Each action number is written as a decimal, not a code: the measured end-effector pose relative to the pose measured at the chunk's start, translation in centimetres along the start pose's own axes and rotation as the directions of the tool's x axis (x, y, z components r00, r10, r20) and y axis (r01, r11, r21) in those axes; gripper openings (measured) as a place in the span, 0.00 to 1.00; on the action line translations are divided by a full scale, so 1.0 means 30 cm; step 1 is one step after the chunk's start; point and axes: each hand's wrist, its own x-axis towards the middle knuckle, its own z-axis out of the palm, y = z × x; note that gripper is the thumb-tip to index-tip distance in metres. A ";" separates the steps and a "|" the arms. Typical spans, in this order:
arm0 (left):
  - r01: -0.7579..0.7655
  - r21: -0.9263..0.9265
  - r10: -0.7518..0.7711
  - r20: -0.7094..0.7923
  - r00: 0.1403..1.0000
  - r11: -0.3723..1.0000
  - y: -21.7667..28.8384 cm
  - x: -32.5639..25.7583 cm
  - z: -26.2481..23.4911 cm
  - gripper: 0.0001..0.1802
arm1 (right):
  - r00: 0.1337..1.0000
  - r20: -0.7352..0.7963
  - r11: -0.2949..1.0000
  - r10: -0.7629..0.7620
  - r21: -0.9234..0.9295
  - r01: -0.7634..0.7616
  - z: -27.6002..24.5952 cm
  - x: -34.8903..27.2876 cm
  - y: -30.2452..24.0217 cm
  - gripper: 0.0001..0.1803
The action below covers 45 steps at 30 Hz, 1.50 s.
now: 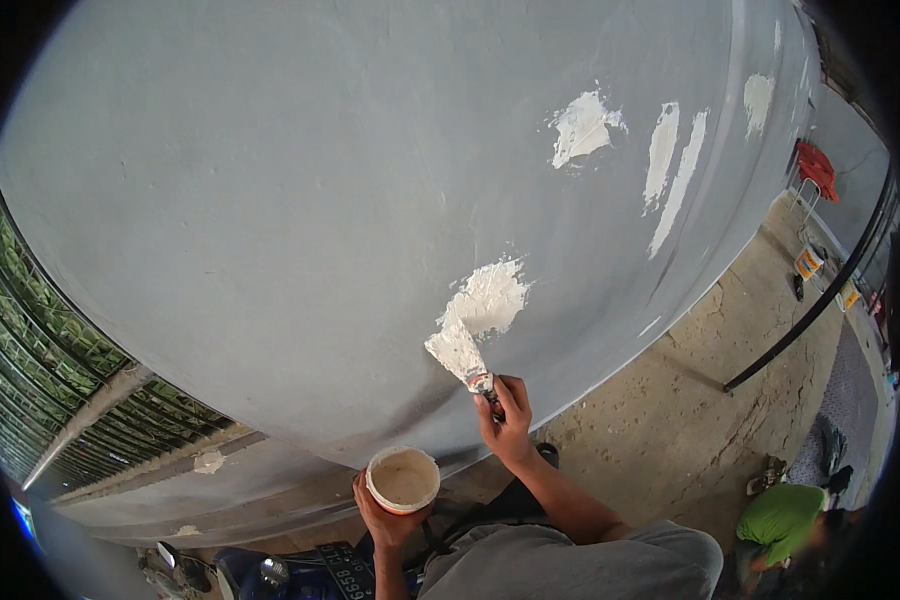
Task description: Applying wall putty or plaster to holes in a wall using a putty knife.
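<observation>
My right hand (508,420) grips the handle of a putty knife (457,354), whose blade is coated in off-white filler. The blade lies against the grey wall (270,200) at the lower left end of a wet filler patch (492,298). Lower and to the left, my left hand (385,520) is wrapped round a round tub (403,478) with a white rim and some beige filler inside. Another white patch (583,128) and long white streaks (678,185) mark the wall higher up on the right.
Below left stands a motorbike (270,572) close to my left arm. A person in a green shirt (782,520) bends down at lower right. A black pole (820,290) slants over the concrete floor (710,400). Metal railings (50,330) run along the left.
</observation>
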 end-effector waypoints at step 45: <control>0.090 -0.071 -0.085 0.073 0.994 0.993 -0.013 -0.038 0.018 0.59 | 0.716 0.445 0.535 0.538 0.476 -0.698 -0.036 0.049 -0.129 0.19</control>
